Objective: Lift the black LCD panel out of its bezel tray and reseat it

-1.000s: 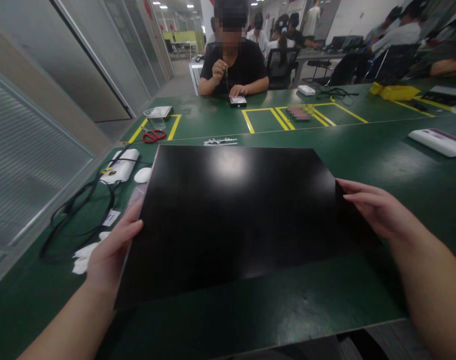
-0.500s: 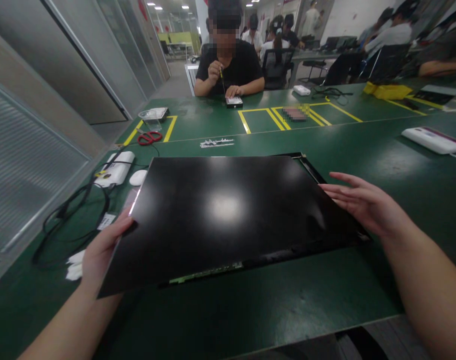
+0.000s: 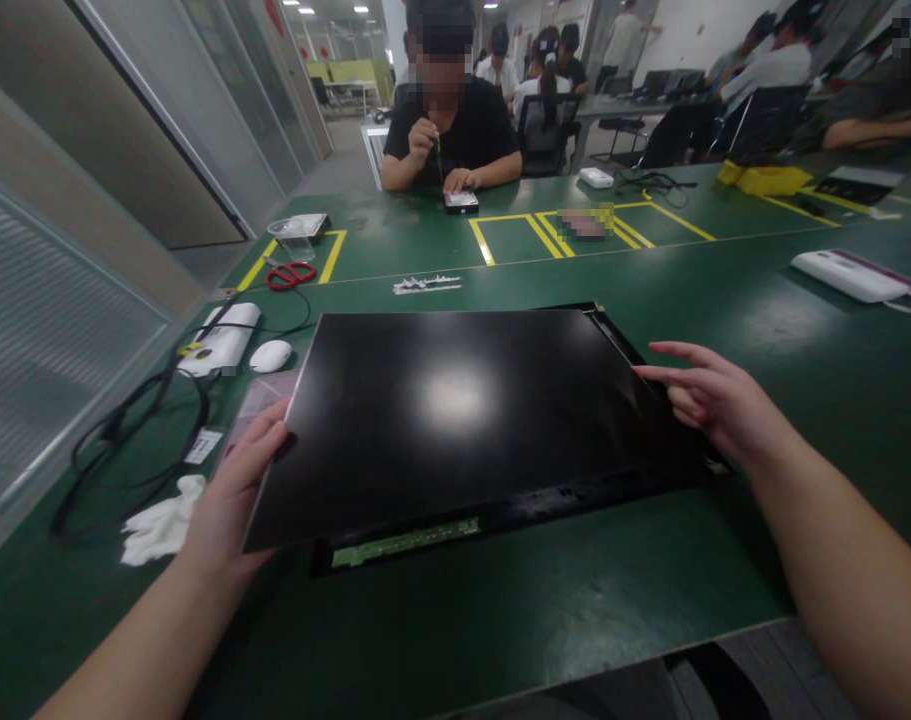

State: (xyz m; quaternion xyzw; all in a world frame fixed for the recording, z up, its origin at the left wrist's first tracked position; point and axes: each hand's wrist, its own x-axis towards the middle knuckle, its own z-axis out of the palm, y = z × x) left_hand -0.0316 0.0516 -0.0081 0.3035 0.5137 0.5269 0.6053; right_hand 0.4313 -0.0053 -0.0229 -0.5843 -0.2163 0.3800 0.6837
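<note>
A large black display panel [image 3: 447, 440] lies slanted over a black frame [image 3: 621, 333], its left end raised above the table. My left hand [image 3: 234, 490] grips the left edge, thumb on the upper face and the other fingers out of sight underneath. At the opposite edge is my right hand [image 3: 725, 400], index and middle fingers stretched out, the lower fingers bent. One of its fingertips meets the panel's right edge or the frame there; I cannot tell which. A green circuit strip [image 3: 406, 543] shows below the panel's front edge.
Left of the panel are a crumpled white glove [image 3: 162, 522], black cables [image 3: 129, 425], a white mouse-like object [image 3: 270, 356] and a white box [image 3: 222, 340]. Red-handled scissors [image 3: 291, 276] lie farther back. Across the green table, a person [image 3: 451, 140] holds a screwdriver over a hard drive [image 3: 461, 202].
My left hand and the panel's left end have shifted right and inward over the frame. More of the green strip shows. My right hand's lower fingers have bent.
</note>
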